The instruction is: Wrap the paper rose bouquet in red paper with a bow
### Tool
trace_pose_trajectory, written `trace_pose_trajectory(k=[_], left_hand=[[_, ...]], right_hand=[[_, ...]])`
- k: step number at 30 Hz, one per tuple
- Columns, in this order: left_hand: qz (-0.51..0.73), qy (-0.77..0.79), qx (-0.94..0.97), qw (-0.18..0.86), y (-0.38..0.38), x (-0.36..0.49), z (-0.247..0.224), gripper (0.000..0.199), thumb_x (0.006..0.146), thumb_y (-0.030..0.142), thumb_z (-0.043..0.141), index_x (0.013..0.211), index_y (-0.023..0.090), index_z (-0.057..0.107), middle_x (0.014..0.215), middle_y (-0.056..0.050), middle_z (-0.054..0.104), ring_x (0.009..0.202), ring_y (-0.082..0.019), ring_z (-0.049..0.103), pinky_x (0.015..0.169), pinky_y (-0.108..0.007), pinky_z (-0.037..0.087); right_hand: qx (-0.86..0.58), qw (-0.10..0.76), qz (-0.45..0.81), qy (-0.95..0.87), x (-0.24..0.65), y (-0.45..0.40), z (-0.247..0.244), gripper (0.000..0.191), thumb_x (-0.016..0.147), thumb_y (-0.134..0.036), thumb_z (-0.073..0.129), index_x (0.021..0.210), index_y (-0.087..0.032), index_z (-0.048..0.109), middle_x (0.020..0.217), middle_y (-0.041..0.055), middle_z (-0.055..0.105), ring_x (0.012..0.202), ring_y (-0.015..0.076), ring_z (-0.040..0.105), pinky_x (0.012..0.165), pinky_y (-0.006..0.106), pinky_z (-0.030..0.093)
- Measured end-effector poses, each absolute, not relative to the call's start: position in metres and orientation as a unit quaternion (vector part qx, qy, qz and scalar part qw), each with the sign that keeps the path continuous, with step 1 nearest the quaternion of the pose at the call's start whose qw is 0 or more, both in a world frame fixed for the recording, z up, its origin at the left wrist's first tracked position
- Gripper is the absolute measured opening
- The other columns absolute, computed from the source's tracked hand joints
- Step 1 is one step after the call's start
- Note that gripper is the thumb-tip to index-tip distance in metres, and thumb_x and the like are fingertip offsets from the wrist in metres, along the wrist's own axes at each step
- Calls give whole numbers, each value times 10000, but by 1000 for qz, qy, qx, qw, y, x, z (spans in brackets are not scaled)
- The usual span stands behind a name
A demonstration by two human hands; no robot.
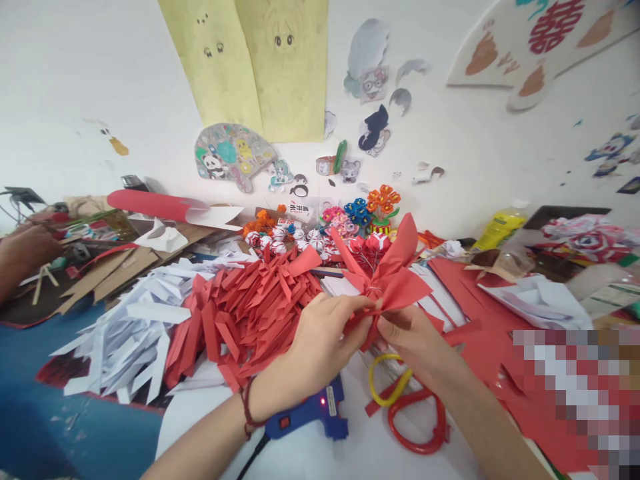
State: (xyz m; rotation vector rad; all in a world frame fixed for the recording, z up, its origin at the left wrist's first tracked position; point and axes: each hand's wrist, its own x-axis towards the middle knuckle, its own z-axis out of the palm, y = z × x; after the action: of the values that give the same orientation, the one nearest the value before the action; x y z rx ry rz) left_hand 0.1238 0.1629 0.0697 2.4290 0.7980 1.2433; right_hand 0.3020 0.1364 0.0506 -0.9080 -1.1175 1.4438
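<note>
- Leftmost, another person's hand point(27, 250) sits at the frame's edge, near cardboard pieces point(113, 273).
- Below it, a blue surface point(30, 393) runs to the lower left corner, bordered by white paper strips point(140, 313).
- Red paper strips point(260, 307) crowd close beside the left hand point(320, 340), leaving little room on that side.
- Near its wrist lies a blue glue gun point(305, 415), red light lit, label too small to read.
- Behind, a small white label point(301, 211) carries the characters 开水.
- At center, both hands pinch the gathered base of a red paper bow point(403, 287), raised above the worktop; the right hand point(413, 333) grips from its side.
- Red sheets point(465, 290) border the right forearm.
- A yellow bottle's point(500, 227) lettering is illegible.
- Upper right, a wall-mounted fan point(505, 37) bears red double-happiness characters.
</note>
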Motion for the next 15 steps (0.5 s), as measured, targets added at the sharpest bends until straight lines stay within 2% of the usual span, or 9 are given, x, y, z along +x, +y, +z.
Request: trace_pose_trajectory(k=[3, 5, 8, 12, 15], left_hand=[[428, 280, 850, 127, 166, 122, 69, 145, 959, 167, 555, 1075, 231, 614, 898, 18, 724, 763, -134, 619, 740, -273, 416], [415, 276, 860, 104, 170, 120, 71, 138, 968, 163, 543, 1075, 227, 603, 913, 20, 727, 770, -131, 626, 746, -284, 398], [390, 251, 886, 21, 178, 115, 74, 128, 992, 181, 511, 1087, 207, 593, 901, 3, 727, 771, -136, 633, 764, -313, 368], [336, 205, 913, -105, 188, 109, 76, 181, 1021, 159, 450, 1134, 198, 586, 892, -14, 717, 765, -135, 624, 801, -348, 336], [326, 205, 920, -72, 192, 107, 76, 175, 1023, 159, 450, 1134, 199, 579, 932, -18, 720, 771, -133, 626, 811, -350, 350]], right_hand=[[-412, 503, 574, -498, 305, 136, 55, 335, 754, -486, 808, 810, -177, 690, 672, -10, 579, 585, 97, 490, 557, 236, 395], [-411, 494, 549, -534, 309, 136, 59, 419, 747, -565, 782, 908, -189, 691, 715, 0, 607, 612, 111, 512, 578, 246, 418], [-398, 525, 500, -562, 316, 136, 64, 499, 781, -644, 701, 1055, -231, 650, 763, -3, 623, 672, 139, 553, 636, 269, 464], [-463, 556, 446, -527, 322, 135, 66, 276, 870, -460, 700, 1038, -244, 664, 787, -3, 660, 748, 152, 617, 718, 275, 509], [-477, 534, 453, -531, 323, 135, 67, 226, 844, -389, 740, 980, -214, 698, 830, 21, 697, 743, 153, 634, 696, 268, 518]])
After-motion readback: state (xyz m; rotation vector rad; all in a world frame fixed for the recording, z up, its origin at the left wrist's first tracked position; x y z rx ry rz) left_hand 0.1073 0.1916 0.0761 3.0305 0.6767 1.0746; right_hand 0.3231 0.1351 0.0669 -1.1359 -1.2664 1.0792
